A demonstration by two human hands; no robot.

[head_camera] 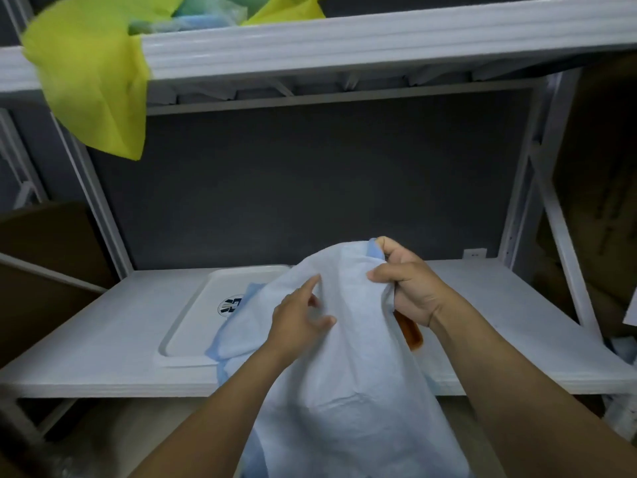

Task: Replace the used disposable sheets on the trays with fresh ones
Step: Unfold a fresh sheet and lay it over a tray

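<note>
A pale blue disposable sheet [344, 374] is lifted above the white shelf and hangs down toward me. My right hand [403, 284] grips its bunched upper edge. My left hand [296, 319] lies against the front of the sheet with fingers spread and relaxed. A brown stain [410, 334] shows on the sheet just under my right wrist. A white tray [193, 326] with a round dark logo lies on the shelf to the left, partly covered by the sheet's lower left corner.
The tray rests on a white shelf board [517, 322] of a metal rack with a dark back wall. The shelf above [344, 46] holds yellow-green fabric [93, 81] hanging over its edge and bluish sheets. Brown cardboard boxes [44, 263] stand at both sides.
</note>
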